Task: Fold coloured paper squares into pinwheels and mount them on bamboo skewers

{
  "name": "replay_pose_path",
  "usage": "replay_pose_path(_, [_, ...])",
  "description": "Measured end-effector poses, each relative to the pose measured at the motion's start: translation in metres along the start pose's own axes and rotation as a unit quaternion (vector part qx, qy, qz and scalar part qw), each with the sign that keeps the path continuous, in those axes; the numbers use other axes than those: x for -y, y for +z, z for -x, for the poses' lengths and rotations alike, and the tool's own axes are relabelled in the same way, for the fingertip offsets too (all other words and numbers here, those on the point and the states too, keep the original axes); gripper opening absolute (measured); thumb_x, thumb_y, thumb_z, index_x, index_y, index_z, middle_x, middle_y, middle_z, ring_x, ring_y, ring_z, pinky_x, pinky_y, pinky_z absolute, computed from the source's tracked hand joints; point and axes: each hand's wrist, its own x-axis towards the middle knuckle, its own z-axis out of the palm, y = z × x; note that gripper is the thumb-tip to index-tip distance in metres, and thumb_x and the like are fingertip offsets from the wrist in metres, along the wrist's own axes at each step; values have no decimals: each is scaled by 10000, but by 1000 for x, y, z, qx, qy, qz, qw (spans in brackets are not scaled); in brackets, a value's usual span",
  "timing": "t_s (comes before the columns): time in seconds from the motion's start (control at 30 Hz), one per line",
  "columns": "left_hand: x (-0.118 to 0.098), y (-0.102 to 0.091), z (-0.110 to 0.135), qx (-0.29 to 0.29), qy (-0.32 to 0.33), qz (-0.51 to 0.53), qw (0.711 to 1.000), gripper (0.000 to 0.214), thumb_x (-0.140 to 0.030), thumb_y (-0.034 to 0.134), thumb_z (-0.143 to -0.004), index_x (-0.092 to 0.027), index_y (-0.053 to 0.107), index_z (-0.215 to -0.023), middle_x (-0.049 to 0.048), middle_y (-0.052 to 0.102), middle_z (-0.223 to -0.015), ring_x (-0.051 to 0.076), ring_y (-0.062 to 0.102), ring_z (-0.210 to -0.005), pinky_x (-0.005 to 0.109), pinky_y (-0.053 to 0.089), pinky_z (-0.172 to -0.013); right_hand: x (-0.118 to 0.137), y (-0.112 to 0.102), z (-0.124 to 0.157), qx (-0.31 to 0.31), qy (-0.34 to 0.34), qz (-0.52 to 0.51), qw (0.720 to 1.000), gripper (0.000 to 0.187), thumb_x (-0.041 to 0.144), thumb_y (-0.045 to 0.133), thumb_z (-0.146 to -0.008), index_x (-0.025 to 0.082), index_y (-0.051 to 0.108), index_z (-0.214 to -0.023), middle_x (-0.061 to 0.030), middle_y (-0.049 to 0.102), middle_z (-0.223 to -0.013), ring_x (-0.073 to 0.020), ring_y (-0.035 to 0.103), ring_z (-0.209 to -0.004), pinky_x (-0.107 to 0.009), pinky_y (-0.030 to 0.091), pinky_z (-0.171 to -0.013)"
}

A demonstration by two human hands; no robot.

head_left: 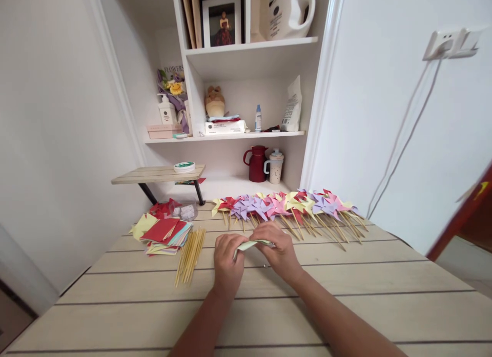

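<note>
Both my hands meet over the middle of the wooden table (346, 295). My left hand (227, 262) and my right hand (280, 250) are closed on a pale green paper piece (251, 244), pinching it between the fingers a little above the tabletop. To the left of my left hand lies a bundle of thin wooden sticks (191, 255). Beyond it sits a stack of coloured paper squares (163, 234). Behind my hands a long row of finished paper pinwheels (292, 207) on sticks lies across the table.
A small raised wooden shelf (157, 175) with a roll of tape (184, 167) stands at the back left. White wall shelves hold a red jug (257, 164), a mug (275, 167), bottles and boxes. A cable hangs from a wall socket (448, 43) at the right.
</note>
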Motion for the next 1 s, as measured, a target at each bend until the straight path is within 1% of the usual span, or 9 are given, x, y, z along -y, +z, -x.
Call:
replay_pose_path(0.13, [4, -2, 0, 2, 20, -2, 1000, 276, -10, 553, -820, -230, 647, -956, 13, 703, -859, 177, 656, -827, 352, 494, -817, 3, -2, 0, -10, -19, 16, 1000, 131, 187, 652, -872, 288, 730, -901, -38, 727, -823, -243, 646, -854, -439, 493, -807])
replay_pose_path(0.27, [10, -2, 1, 25, -25, -8, 999, 363, -91, 606, -841, -233, 602, -1175, 29, 683, -903, 192, 655, -851, 384, 509, -837, 3, -4, -1, -16, -8, 19, 1000, 120, 204, 647, -878, 283, 735, -895, -44, 737, -833, -244, 654, -854, -450, 496, -826])
replay_pose_path(0.43, [16, 1, 7, 57, -80, 24, 995, 625, -296, 704, -834, -228, 431, -1392, 60, 651, -1014, 188, 652, -851, 402, 526, -863, -9, -13, 2, -66, 58, 1, 996, 62, 260, 683, -846, 251, 742, -827, -59, 739, -830, -250, 664, -849, -448, 513, -830])
replay_pose_path(0.53, [15, 2, 11, 73, -84, 40, 993, 643, -323, 645, -882, -201, 360, -1446, 91, 644, -1060, 187, 655, -866, 399, 530, -866, -19, -21, 7, -126, 141, -28, 982, 101, 321, 724, -794, 222, 740, -782, -64, 741, -857, -247, 672, -835, -416, 532, -794])
replay_pose_path(0.67, [14, -1, 7, 32, -87, 0, 996, 425, -254, 533, -947, -193, 480, -1364, 69, 679, -964, 179, 653, -828, 361, 536, -811, -28, -31, 12, -203, 279, -58, 937, 206, 366, 802, -678, 198, 761, -791, -63, 756, -772, -247, 679, -730, -387, 544, -695])
replay_pose_path(0.77, [9, -10, 1, 7, -75, -32, 997, 217, -177, 482, -958, -191, 637, -1109, 70, 702, -919, 192, 663, -863, 349, 525, -784, -30, -34, 13, -231, 321, -81, 915, 252, 355, 824, -642, 184, 764, -818, -69, 764, -790, -238, 674, -721, -371, 536, -675])
replay_pose_path(0.83, [1, -21, 0, 6, -60, -35, 998, 188, -146, 486, -950, -193, 662, -995, 66, 713, -899, 191, 666, -862, 339, 516, -763, -30, -35, 12, -247, 333, -102, 904, 267, 348, 833, -629, 185, 762, -830, -67, 768, -819, -233, 674, -739, -369, 536, -695])
replay_pose_path(0.9, [-10, -36, 6, 30, -39, -33, 998, 195, -114, 487, -940, -192, 657, -995, 58, 717, -876, 181, 663, -832, 328, 506, -736, -30, -33, 11, -246, 335, -117, 902, 268, 342, 838, -622, 189, 759, -829, -61, 766, -821, -227, 672, -744, -365, 533, -706])
replay_pose_path(1.0, [-29, -66, 23, 130, 59, -51, 988, 216, -87, 490, -914, -184, 650, -1022, 57, 716, -841, 185, 641, -775, 340, 491, -704, -28, -31, 11, -228, 339, -127, 904, 245, 333, 840, -616, 190, 754, -795, -54, 760, -798, -218, 664, -740, -356, 526, -707])
